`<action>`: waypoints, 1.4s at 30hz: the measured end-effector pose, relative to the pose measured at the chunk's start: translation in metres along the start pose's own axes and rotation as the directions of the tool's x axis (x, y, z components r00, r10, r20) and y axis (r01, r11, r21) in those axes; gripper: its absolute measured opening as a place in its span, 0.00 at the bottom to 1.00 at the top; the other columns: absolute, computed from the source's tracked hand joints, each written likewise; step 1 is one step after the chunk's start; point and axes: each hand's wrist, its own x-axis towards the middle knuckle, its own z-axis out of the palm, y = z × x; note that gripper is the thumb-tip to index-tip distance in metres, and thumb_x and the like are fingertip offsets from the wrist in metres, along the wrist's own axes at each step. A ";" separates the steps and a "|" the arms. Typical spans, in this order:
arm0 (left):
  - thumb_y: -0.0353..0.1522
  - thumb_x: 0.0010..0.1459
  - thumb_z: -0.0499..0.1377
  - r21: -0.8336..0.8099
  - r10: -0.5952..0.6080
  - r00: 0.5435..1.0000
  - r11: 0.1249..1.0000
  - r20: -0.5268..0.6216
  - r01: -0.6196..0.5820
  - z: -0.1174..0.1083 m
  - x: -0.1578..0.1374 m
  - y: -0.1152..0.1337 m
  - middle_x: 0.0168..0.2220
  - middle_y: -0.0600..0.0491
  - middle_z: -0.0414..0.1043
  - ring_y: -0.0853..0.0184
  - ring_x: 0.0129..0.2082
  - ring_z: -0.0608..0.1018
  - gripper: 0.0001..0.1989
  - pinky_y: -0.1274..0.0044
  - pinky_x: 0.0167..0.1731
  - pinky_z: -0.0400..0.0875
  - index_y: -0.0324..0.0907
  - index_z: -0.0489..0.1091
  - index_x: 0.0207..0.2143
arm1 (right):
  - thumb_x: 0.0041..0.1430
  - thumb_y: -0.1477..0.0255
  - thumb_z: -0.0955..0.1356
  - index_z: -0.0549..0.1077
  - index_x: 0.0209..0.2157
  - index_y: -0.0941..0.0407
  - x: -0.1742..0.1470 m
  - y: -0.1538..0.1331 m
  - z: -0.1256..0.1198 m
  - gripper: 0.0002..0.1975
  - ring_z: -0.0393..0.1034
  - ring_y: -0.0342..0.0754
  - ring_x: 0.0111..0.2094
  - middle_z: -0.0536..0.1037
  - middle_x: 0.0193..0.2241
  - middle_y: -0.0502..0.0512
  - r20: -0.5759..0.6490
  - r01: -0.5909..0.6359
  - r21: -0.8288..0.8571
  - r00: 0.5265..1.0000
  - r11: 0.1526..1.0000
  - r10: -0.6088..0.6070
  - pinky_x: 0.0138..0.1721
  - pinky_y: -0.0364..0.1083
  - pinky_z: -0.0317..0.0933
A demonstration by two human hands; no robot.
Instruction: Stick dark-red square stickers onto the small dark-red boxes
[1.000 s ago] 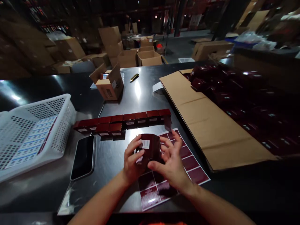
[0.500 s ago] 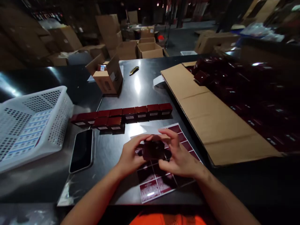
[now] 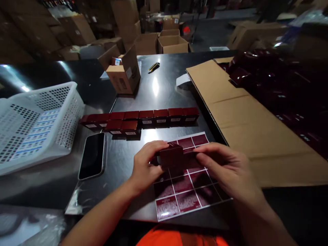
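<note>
A person's left hand [image 3: 146, 167] and right hand [image 3: 225, 171] grip a small dark red box [image 3: 172, 156] from either side, just below the centre of the frame, fingers closed on its ends so that it hangs a little above a sheet of dark red labels [image 3: 188, 184] lying on the black table [image 3: 164, 89]. The left thumb lies along the near left edge of the box; the right fingers wrap its right end, partly blurred. Above the hands, across the middle of the frame, a row of like red boxes [image 3: 153, 118] stands side by side, white tags facing the camera, with two more [image 3: 123, 127] set just in front of its left part. A dark phone [image 3: 92, 155] lies flat at lower left of the row, its left edge beside a white perforated basket [image 3: 38, 123] that fills the left of the frame and holds pale printed sheets. Toward the upper centre an open small carton [image 3: 124, 73] stands on the table, a yellow-and-black tool [image 3: 153, 67] just to its right. Flattened cardboard [image 3: 246, 123] runs down the right side, with a dark mass of red boxes [image 3: 276, 89] on it at upper right. Brown cartons [image 3: 171, 42] stand on the floor beyond, along the top of the frame.
</note>
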 end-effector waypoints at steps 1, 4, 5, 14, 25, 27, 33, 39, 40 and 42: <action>0.32 0.53 0.68 0.003 0.006 1.000 1.000 0.010 -0.006 0.000 0.000 0.000 0.45 0.49 0.78 0.64 0.45 0.80 0.18 0.71 0.45 0.79 0.44 0.73 0.46 | 0.58 0.66 0.74 0.80 0.34 0.52 0.001 -0.001 0.001 0.05 0.75 0.44 0.29 0.80 0.29 0.50 0.056 -0.073 -0.002 0.996 0.997 0.073 0.29 0.40 0.69; 0.30 0.53 0.67 0.009 0.017 0.998 1.000 0.056 -0.018 0.002 -0.001 0.000 0.45 0.49 0.78 0.64 0.45 0.80 0.17 0.71 0.45 0.79 0.44 0.72 0.47 | 0.57 0.62 0.74 0.80 0.30 0.55 0.005 0.000 0.005 0.10 0.74 0.45 0.27 0.80 0.26 0.52 0.119 -0.160 -0.080 0.978 0.984 0.169 0.26 0.40 0.67; 0.29 0.53 0.67 0.011 0.024 0.997 1.000 0.072 -0.025 0.002 -0.002 0.000 0.45 0.49 0.78 0.64 0.46 0.80 0.18 0.71 0.45 0.79 0.44 0.72 0.47 | 0.57 0.62 0.73 0.80 0.29 0.55 0.005 0.001 0.006 0.11 0.73 0.46 0.27 0.80 0.26 0.52 0.116 -0.161 -0.118 0.978 0.980 0.175 0.25 0.41 0.66; 0.29 0.53 0.67 0.002 0.038 0.993 0.999 0.111 -0.038 0.004 -0.003 0.001 0.46 0.49 0.78 0.63 0.47 0.80 0.20 0.71 0.48 0.78 0.45 0.71 0.48 | 0.58 0.67 0.73 0.80 0.28 0.52 0.006 0.006 0.011 0.06 0.74 0.44 0.26 0.80 0.26 0.48 0.076 0.005 -0.321 0.997 0.947 0.020 0.28 0.41 0.65; 0.30 0.53 0.68 0.022 0.020 0.994 0.999 0.110 -0.023 0.004 -0.003 0.005 0.45 0.50 0.79 0.64 0.45 0.81 0.18 0.73 0.44 0.79 0.44 0.72 0.47 | 0.58 0.68 0.73 0.80 0.29 0.52 0.003 0.008 0.015 0.05 0.74 0.45 0.25 0.80 0.26 0.48 0.039 0.083 -0.402 0.997 0.912 -0.073 0.30 0.43 0.68; 0.31 0.53 0.68 0.024 0.018 0.994 0.999 0.109 -0.020 0.004 -0.003 0.006 0.44 0.50 0.79 0.64 0.45 0.81 0.18 0.73 0.44 0.79 0.44 0.72 0.47 | 0.58 0.67 0.73 0.79 0.29 0.52 0.003 0.008 0.015 0.05 0.74 0.45 0.25 0.80 0.26 0.49 0.039 0.089 -0.409 0.996 0.908 -0.080 0.30 0.44 0.68; 0.33 0.53 0.68 0.014 0.011 0.994 1.000 0.110 -0.013 0.004 -0.003 0.006 0.44 0.49 0.79 0.63 0.44 0.81 0.18 0.73 0.42 0.80 0.44 0.72 0.47 | 0.58 0.67 0.73 0.79 0.29 0.52 0.002 0.008 0.015 0.06 0.73 0.45 0.25 0.80 0.26 0.49 0.042 0.097 -0.417 0.995 0.904 -0.088 0.28 0.43 0.66; 0.34 0.52 0.69 0.014 0.014 0.994 1.000 0.110 -0.015 0.004 -0.003 0.005 0.44 0.49 0.80 0.64 0.45 0.81 0.19 0.73 0.45 0.79 0.43 0.72 0.47 | 0.59 0.68 0.73 0.79 0.29 0.53 0.002 0.008 0.015 0.06 0.73 0.45 0.25 0.80 0.25 0.49 0.041 0.104 -0.426 0.995 0.899 -0.096 0.29 0.43 0.67; 0.34 0.52 0.69 0.016 0.015 0.994 1.000 0.108 -0.017 0.004 -0.003 0.005 0.44 0.49 0.80 0.63 0.45 0.81 0.19 0.73 0.45 0.79 0.44 0.72 0.47 | 0.59 0.68 0.72 0.79 0.29 0.53 0.002 0.008 0.015 0.06 0.73 0.45 0.24 0.80 0.25 0.49 0.042 0.109 -0.428 0.994 0.897 -0.101 0.29 0.43 0.67; 0.34 0.52 0.69 0.019 0.017 0.994 1.000 0.105 -0.019 0.004 -0.003 0.006 0.44 0.50 0.80 0.63 0.45 0.81 0.19 0.72 0.45 0.79 0.44 0.73 0.47 | 0.59 0.67 0.72 0.79 0.28 0.53 0.002 0.007 0.015 0.06 0.73 0.45 0.24 0.80 0.25 0.49 0.041 0.112 -0.433 0.994 0.894 -0.104 0.30 0.43 0.67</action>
